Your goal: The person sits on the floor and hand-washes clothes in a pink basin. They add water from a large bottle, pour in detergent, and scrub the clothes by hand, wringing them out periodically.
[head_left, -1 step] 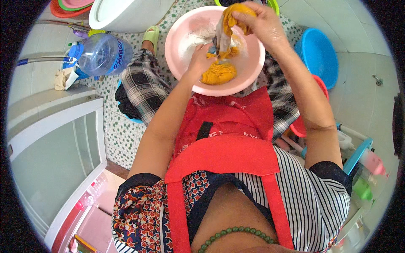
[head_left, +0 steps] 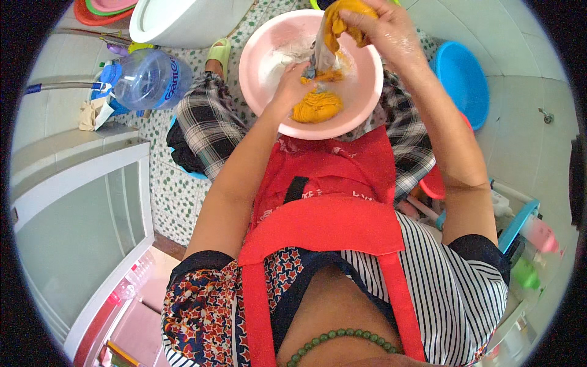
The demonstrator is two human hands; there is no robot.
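Both hands grip the orange cloth (head_left: pixel 318 104): right hand (head_left: pixel 385 30) above, left hand (head_left: pixel 290 85) in the pink basin (head_left: pixel 257 55).

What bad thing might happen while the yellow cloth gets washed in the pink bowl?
The right hand lifts the yellow cloth above the pink basin, so drips may fall outside it onto the red apron. The left hand presses near the rim, and the basin seems to rest by the knees, so it might tip.
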